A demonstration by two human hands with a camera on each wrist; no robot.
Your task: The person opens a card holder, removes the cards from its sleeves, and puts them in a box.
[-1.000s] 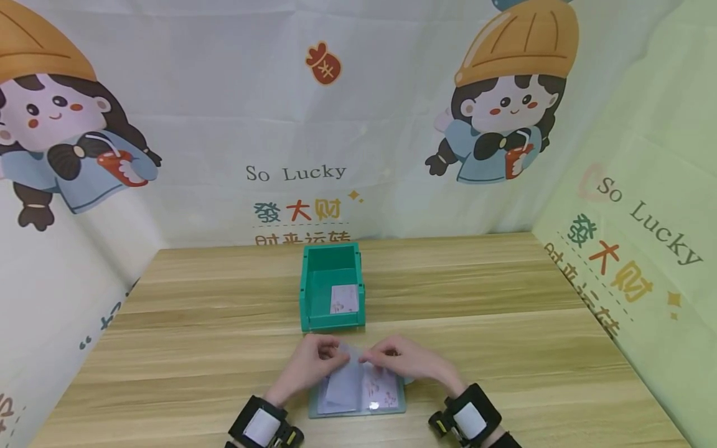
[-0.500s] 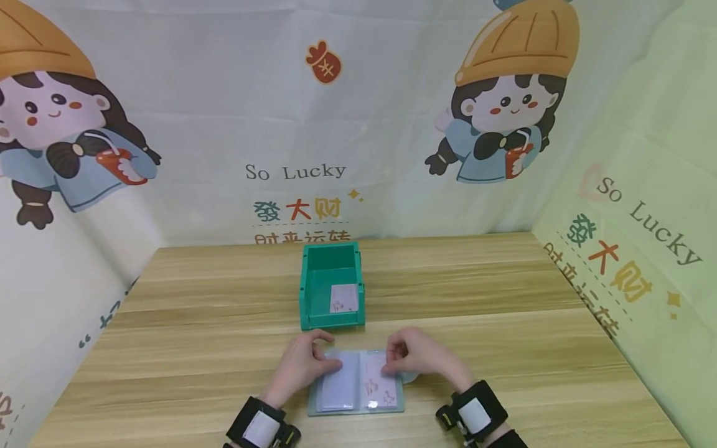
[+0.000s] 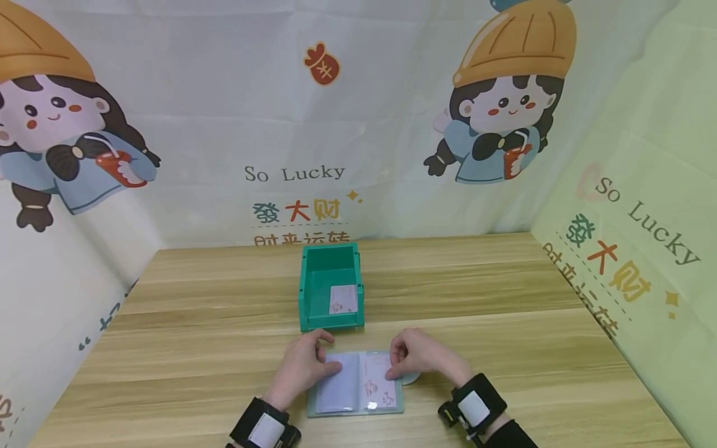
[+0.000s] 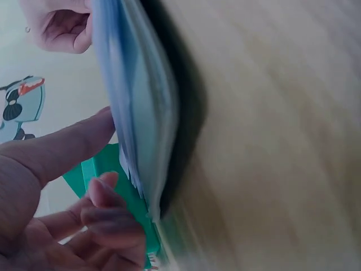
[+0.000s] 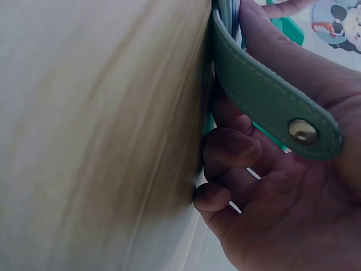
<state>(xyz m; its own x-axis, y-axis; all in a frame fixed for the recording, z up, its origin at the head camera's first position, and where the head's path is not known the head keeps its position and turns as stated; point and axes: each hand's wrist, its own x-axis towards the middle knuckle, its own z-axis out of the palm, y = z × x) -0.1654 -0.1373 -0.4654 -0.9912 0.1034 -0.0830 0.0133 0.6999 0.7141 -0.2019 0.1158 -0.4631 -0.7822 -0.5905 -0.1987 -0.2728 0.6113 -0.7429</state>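
Observation:
A small green card album (image 3: 358,413) lies spread on the table in the head view, with clear sleeves on both sides. A pale card with a pinkish print (image 3: 374,387) shows in its right sleeve; the left page (image 3: 339,392) looks pale and bluish. My left hand (image 3: 302,364) presses its thumb on the left page, its other fingers loosely bent past the edge. At the right edge my right hand (image 3: 417,354) grips the album, thumb on top and fingers curled beside it. In the right wrist view a green strap (image 5: 265,96) with a metal snap juts over the palm.
Just beyond the album stands a green open-top bin (image 3: 332,320) with a pale printed card (image 3: 343,299) inside. The wooden table (image 3: 476,280) meets a printed cloth backdrop (image 3: 392,155) at the back and sides.
The sleeve page between both hands has gone down flat onto the left side. My right hand has moved right to the album's right edge; my left hand has shifted slightly left.

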